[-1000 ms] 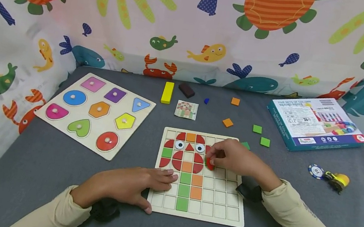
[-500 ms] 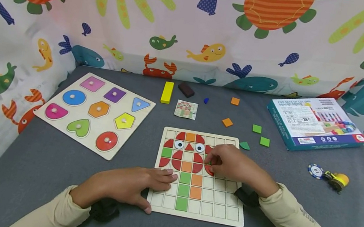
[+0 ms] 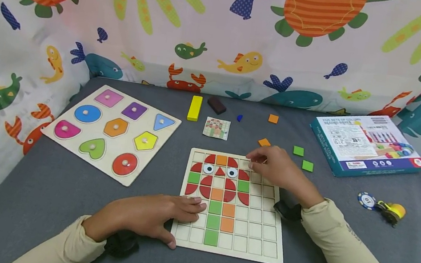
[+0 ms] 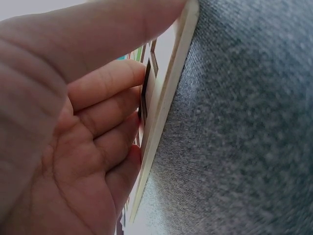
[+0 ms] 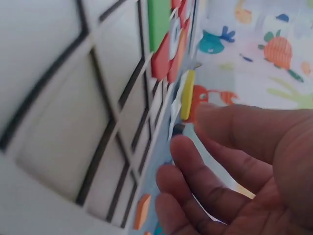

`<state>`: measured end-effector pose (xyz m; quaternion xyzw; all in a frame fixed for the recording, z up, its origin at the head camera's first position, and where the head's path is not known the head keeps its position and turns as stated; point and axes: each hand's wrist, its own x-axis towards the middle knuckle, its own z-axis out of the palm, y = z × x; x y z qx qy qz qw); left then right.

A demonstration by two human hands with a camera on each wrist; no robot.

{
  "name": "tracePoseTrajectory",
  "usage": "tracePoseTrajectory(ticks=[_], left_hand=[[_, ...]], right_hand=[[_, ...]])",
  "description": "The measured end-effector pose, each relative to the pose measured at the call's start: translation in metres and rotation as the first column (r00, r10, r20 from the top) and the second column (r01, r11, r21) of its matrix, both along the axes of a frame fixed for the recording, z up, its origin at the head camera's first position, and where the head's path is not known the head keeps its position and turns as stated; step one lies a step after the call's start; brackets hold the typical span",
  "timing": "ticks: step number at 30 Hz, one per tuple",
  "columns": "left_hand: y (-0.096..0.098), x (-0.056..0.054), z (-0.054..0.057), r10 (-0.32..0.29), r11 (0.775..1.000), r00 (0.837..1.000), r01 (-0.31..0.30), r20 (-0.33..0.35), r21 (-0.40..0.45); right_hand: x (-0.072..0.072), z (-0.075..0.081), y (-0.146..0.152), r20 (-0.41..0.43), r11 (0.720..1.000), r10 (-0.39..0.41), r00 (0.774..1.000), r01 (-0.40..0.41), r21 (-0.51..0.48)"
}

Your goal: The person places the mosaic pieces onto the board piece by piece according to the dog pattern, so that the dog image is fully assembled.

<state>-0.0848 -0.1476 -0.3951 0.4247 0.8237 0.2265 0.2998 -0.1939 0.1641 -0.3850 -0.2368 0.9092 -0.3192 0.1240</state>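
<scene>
A wooden grid board (image 3: 255, 246) bears red, green and orange pieces and two eye pieces forming a face-like pattern. My left hand (image 3: 154, 215) rests on its left side, fingers fairly straight on the cells and thumb at the front left corner; the left wrist view shows the thumb at the board edge (image 4: 164, 105). Over the far right part of the board hovers my right hand (image 3: 279, 172). Its fingers are loosely bent, with a gap between thumb and fingertips (image 5: 183, 152) and nothing seen in it. A red piece (image 3: 243, 198) lies below a green square (image 3: 243, 186).
Beyond the board lie a picture card (image 3: 216, 128), a yellow block (image 3: 194, 108), a dark brown block (image 3: 217, 105) and orange tiles (image 3: 273, 119). Green tiles (image 3: 298, 151), a box (image 3: 370, 143) and a poker chip (image 3: 366, 200) are right. A knobbed shape puzzle (image 3: 144, 115) stands left.
My right hand has let go of the red piece, now flat in its cell, and moved away toward the board's far edge, covering the green leaf-shaped piece. The left hand stays put.
</scene>
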Motion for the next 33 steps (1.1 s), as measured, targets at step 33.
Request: tracePoseTrajectory(ticks=[33], left_hand=[[0.001, 0.001, -0.001, -0.003, 1.000, 1.000, 0.003, -0.013, -0.001]], right_hand=[[-0.051, -0.011, 0.034, 0.006, 0.986, -0.087, 0.996, 0.086, 0.145]])
